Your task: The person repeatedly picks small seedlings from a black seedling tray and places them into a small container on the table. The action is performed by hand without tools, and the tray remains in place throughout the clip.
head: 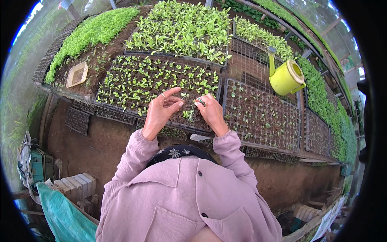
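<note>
My left hand (161,112) is over the front of a seedling tray (157,79), its index finger raised. A single small seedling (184,95) stands at the tips of its thumb and middle finger, seemingly pinched there. Close by on the right, my right hand (210,111) is closed around a thin dark green tool (201,102), most of it hidden by the fingers. Pale thin stems run from its thumb to a small bunch of seedlings (189,115) just above the dark soil. Rows of young leafy seedlings fill much of this tray.
A yellow-green watering can (285,79) stands on wire mesh (249,65) at the right. Nearer is a tray of sparse seedlings (263,118). Fuller trays (184,33) lie behind. A shallow plastic container (77,74) rests on soil at the left. Bricks (75,186) are stacked below.
</note>
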`<state>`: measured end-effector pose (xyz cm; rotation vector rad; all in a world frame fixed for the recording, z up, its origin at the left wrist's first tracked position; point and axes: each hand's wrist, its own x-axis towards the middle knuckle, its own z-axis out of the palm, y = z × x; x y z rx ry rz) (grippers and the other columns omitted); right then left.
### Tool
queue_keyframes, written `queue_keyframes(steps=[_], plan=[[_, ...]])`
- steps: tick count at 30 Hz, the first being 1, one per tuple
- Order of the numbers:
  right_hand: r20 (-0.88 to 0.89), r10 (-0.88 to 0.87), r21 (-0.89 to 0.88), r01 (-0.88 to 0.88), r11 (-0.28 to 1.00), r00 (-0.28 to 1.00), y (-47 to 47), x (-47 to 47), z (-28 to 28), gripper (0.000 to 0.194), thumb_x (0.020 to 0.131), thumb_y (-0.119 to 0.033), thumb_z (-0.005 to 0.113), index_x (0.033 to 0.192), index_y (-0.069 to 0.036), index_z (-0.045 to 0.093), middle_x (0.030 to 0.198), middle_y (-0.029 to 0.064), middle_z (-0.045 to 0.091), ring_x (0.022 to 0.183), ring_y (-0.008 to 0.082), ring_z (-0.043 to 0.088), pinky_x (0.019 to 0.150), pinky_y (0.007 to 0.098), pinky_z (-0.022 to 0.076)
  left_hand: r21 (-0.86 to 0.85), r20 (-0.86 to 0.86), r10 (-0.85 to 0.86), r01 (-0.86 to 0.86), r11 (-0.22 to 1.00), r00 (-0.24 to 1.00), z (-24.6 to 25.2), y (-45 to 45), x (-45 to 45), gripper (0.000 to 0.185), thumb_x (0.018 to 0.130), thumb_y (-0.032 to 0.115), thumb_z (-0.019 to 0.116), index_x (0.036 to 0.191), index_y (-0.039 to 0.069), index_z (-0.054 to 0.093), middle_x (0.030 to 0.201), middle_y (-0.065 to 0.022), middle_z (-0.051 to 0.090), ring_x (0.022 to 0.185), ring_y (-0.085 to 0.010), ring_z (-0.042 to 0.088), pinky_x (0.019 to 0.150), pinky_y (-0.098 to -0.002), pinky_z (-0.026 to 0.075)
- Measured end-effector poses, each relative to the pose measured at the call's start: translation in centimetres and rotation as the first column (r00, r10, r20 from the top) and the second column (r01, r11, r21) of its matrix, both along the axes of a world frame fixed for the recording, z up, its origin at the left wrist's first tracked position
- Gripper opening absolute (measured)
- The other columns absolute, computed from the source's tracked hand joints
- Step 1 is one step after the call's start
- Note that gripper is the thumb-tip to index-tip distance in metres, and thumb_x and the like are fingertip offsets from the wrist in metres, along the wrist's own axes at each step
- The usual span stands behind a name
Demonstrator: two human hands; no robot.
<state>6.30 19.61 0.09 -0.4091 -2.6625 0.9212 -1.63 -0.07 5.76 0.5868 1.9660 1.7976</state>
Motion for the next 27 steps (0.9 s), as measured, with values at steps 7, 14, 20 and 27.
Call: queue_keyframes(steps=[7, 14, 20, 27], plan=[[-0.294, -0.041, -0.086, 0.016, 0.996, 0.955, 1.2, 1.6, 3.6, 0.011, 0.092, -0.013, 0.071, 0.099, -0.005, 0.071, 0.09, 0.0059, 0.062, 0.073, 0.018, 0.06, 0.065, 0.03, 0.0469, 0.099, 0.129, 0.003, -0.016, 0.995, 0.992, -2.9, 1.0, -0.3, 0.044, 0.091, 0.005, 0.071, 0.133, 0.001, 0.06, 0.1, -0.0078, 0.073, 0.085, -0.0109, 0.067, 0.077, -0.0254, 0.055], [-0.492, 0.083, 0.112, -0.032, 0.993, 0.867, 2.2, 2.4, 5.9, 0.015, 0.084, -0.004, 0.075, 0.099, -0.006, 0.071, 0.091, 0.0067, 0.064, 0.079, 0.0221, 0.065, 0.068, 0.0328, 0.0513, -0.204, -0.317, -0.239, 0.179, 0.962, 0.918, -3.8, 2.6, 0.2, 0.032, 0.097, 0.014, 0.065, 0.126, 0.002, 0.066, 0.115, -0.0113, 0.072, 0.101, -0.0214, 0.068, 0.087, -0.0317, 0.055], [-0.51, 0.15, 0.128, -0.098, 0.987, 0.847, 0.9, 2.8, 6.2, 0.024, 0.077, 0.002, 0.076, 0.098, -0.007, 0.072, 0.091, 0.0065, 0.065, 0.081, 0.0236, 0.067, 0.068, 0.0336, 0.0542, 0.27, 0.324, -0.362, 0.282, 0.921, 0.874, -1.4, 2.4, -0.7, 0.049, 0.097, 0.027, 0.067, 0.138, 0.001, 0.057, 0.12, -0.0075, 0.07, 0.101, -0.0107, 0.065, 0.085, -0.0247, 0.052], [-0.504, 0.213, 0.127, -0.172, 0.977, 0.837, -0.3, 2.3, 6.6, 0.024, 0.078, 0.001, 0.075, 0.1, -0.008, 0.072, 0.092, 0.0067, 0.065, 0.082, 0.0242, 0.067, 0.066, 0.0339, 0.0548, 0.259, 0.3, -0.377, 0.306, 0.916, 0.876, -1.5, 2.5, -0.1, 0.049, 0.093, 0.021, 0.073, 0.136, 0.004, 0.059, 0.11, -0.0001, 0.072, 0.091, -0.0029, 0.061, 0.072, -0.018, 0.047]])
